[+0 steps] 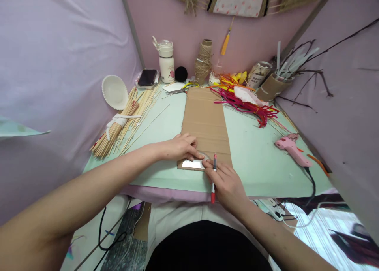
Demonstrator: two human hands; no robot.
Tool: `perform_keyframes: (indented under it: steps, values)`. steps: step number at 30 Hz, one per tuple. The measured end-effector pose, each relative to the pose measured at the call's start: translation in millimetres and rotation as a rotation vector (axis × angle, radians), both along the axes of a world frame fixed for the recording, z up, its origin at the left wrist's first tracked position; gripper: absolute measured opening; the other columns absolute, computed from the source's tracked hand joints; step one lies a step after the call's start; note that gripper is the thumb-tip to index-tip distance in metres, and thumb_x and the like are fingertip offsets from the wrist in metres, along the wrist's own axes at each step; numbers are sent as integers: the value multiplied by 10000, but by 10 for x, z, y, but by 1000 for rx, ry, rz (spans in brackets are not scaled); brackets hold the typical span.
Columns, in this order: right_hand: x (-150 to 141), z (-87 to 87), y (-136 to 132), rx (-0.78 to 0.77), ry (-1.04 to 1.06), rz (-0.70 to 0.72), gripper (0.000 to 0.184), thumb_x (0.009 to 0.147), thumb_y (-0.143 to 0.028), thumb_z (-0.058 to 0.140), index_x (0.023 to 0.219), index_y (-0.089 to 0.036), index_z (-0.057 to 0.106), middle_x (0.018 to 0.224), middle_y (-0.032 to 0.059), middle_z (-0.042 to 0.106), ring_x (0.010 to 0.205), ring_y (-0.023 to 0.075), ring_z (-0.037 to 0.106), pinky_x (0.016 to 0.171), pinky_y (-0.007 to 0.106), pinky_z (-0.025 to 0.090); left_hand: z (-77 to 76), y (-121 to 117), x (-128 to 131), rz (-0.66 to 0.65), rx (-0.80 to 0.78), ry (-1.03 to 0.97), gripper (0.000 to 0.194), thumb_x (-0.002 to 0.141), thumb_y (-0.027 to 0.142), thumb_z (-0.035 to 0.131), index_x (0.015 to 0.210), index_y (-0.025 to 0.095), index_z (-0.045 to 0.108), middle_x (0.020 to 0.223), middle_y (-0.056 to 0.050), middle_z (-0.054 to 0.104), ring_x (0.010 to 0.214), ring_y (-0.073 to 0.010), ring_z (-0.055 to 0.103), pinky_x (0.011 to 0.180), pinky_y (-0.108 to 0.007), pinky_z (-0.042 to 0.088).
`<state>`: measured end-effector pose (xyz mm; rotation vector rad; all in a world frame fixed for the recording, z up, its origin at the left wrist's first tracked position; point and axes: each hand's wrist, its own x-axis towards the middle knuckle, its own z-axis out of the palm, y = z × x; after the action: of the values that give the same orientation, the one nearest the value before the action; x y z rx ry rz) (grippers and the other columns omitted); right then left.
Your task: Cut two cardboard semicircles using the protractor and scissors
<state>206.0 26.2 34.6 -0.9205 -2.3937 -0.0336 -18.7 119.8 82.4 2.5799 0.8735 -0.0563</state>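
Note:
Near the table's front edge lies a long strip of brown cardboard [204, 125]. On its near end rests a shiny protractor [191, 164] with a straight near edge and a curved far side, partly hidden by my fingers. My left hand [183, 146] presses it down from the left, fingers bent and tips on its surface. From the right, my right hand [225, 180] touches the protractor's right end with its fingertips. A red-and-white pen [213, 186] is held upright-looking in that hand, its red end toward me.
To the left lie bundled wooden sticks [114, 132] and a white bowl [115, 92]. Scissors [176, 91], a bottle [166, 63] and a twine spool [203, 61] are at the back. Red pipe cleaners [248, 105] and a pink glue gun [293, 149] with a cord lie right.

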Motion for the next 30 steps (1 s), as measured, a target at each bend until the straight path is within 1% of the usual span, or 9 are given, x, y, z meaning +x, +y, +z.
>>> perform_keyframes:
  steps: [3,5,7,9,10,15,19,24,30]
  values:
    - [13,-13,1,20,-34,-5,334,948,-78,414,1227,-87,597,991,184,714,972,283,651,753,412,536,83,-116,33,40,64,-15,286,892,311,575,1151,394,666,992,-42,554,953,-210,475,799,-327,359]
    - [18,-6,8,20,-32,-9,342,958,-90,399,1240,-96,592,950,171,717,907,268,655,722,400,536,94,-286,95,130,146,-131,286,902,276,551,1166,300,658,1074,-71,578,1000,-220,512,843,-358,404]
    - [22,6,14,14,-25,-1,343,963,-92,383,1227,-111,602,933,159,716,899,258,650,734,396,534,34,-514,186,300,213,-335,271,930,213,475,1149,197,635,1129,-97,610,1029,-207,553,879,-359,452]
    - [24,21,19,12,-22,9,340,964,-89,374,1201,-117,616,894,145,714,901,253,645,751,396,530,-89,-751,290,487,267,-493,272,937,144,408,1111,181,613,1056,-79,662,965,-180,604,862,-347,501]
    - [25,29,20,11,-25,10,334,963,-89,375,1185,-116,624,856,136,710,887,252,643,743,394,528,-162,-858,340,533,305,-558,270,930,120,399,1098,181,602,1038,-73,675,969,-177,617,867,-346,515]
    - [23,70,18,-1,-48,20,314,952,-66,379,1109,-105,647,812,128,692,943,257,626,756,386,514,-432,-1140,504,545,449,-608,371,869,46,373,1173,175,544,1177,-118,660,1132,-211,609,963,-401,526]
    - [17,85,5,2,-32,10,318,951,-68,371,1061,-143,659,863,125,705,974,248,622,784,381,512,-458,-1169,550,550,520,-520,466,855,45,358,1291,173,460,1195,-138,654,1129,-228,623,937,-406,551]
    - [27,93,8,-17,-20,16,307,952,-85,383,1075,-144,658,964,146,713,1007,251,625,810,392,519,-492,-1196,585,506,639,-398,408,855,29,369,1230,116,502,1213,-174,646,1191,-258,587,995,-410,520]
    - [33,109,49,-36,-24,38,319,950,-72,365,1109,-130,635,958,146,716,971,245,637,796,380,503,-593,-1206,587,480,705,-359,381,860,47,373,1203,110,526,1242,-181,633,1213,-282,571,985,-427,526]
